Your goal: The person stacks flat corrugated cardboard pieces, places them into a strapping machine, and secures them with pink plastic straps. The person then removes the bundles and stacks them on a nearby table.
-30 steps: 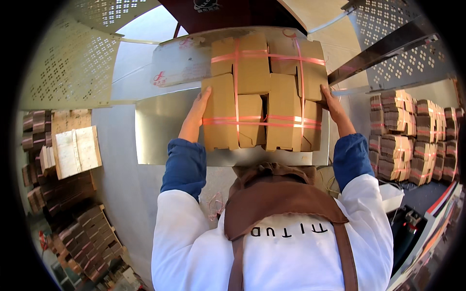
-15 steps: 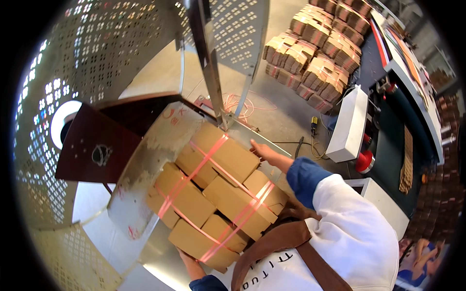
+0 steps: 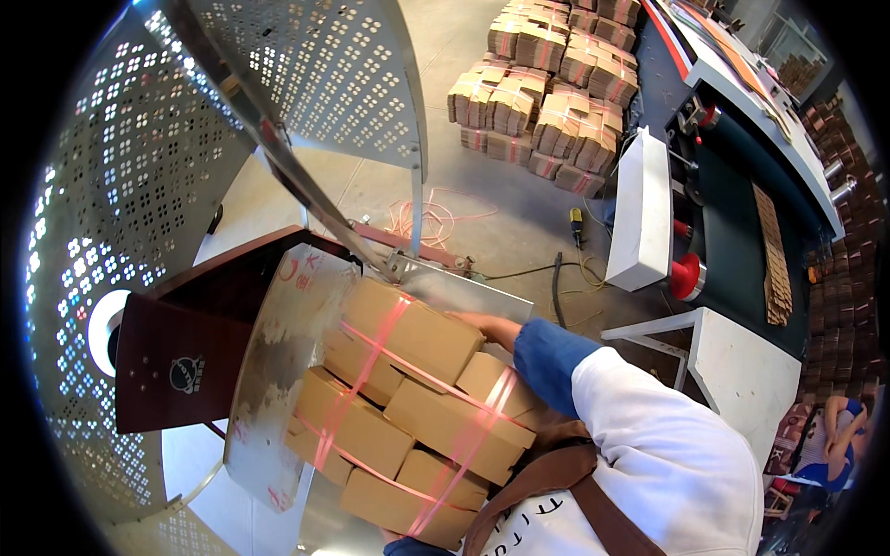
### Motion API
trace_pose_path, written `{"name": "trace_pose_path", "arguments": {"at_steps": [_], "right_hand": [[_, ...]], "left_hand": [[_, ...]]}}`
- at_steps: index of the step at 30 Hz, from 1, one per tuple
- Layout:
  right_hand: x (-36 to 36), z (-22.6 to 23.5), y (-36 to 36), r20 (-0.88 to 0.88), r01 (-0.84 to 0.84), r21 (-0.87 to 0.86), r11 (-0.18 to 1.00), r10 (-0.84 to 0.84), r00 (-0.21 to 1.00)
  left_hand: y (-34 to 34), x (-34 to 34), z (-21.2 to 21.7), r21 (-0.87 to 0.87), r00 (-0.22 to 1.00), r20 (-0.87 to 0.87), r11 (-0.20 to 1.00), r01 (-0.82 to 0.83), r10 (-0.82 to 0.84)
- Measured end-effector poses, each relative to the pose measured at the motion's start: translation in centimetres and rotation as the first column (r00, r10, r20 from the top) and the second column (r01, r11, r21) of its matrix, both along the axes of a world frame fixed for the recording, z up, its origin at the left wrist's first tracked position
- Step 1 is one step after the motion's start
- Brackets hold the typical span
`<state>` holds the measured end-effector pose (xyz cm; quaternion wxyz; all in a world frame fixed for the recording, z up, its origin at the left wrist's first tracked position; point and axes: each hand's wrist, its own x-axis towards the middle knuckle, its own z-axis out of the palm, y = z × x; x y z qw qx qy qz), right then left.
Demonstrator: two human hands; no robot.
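A bundle of folded brown cardboard boxes (image 3: 408, 412), bound with pink straps (image 3: 375, 347), lies in front of my body on the metal table of a machine (image 3: 278, 343). My right hand (image 3: 489, 328) presses against the bundle's far right edge, its fingers partly hidden by the cardboard. At the near lower edge, my left hand (image 3: 391, 536) shows only as a sliver beside its blue cuff. It holds that side of the bundle, with its fingers hidden beneath. The straps cross the stacks in both directions.
A dark red machine housing (image 3: 176, 371) and perforated metal guards (image 3: 343, 83) stand to the left. Strapped cardboard stacks (image 3: 547, 93) sit on the floor beyond. On the right is a machine with a green belt (image 3: 742, 250) and a white box-shaped part (image 3: 642, 208).
My right hand has come in against the bundle's edge; its fingers were spread just off it before. The view has turned, and less of my left hand shows.
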<state>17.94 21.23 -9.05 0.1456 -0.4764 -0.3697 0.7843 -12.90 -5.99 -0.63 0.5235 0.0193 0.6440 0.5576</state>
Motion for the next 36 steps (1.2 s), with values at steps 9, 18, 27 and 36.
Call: {"name": "trace_pose_path", "arguments": {"at_steps": [9,18,27,36], "right_hand": [[18.4,-0.5,-2.1,0.071,0.027,0.335,0.942,-0.054,0.996],[33.0,10.4,2.3,-0.158,0.377,0.088,0.922,-0.36,0.919],[45.1,17.1,7.5,-0.157,0.581,0.198,0.789,-0.56,0.814],[51.5,23.6,15.7,-0.138,0.774,0.203,0.599,-0.765,0.629]], "left_hand": [[4.2,7.5,-1.2,-0.008,0.994,0.051,0.995,0.1,-0.1],[10.0,17.8,0.9,-0.004,0.974,0.069,0.977,0.215,-0.214],[45.1,30.6,9.0,0.159,0.74,-0.038,0.727,0.668,-0.672],[54.8,35.8,7.4,0.028,0.525,0.117,0.532,0.846,-0.843]]}}
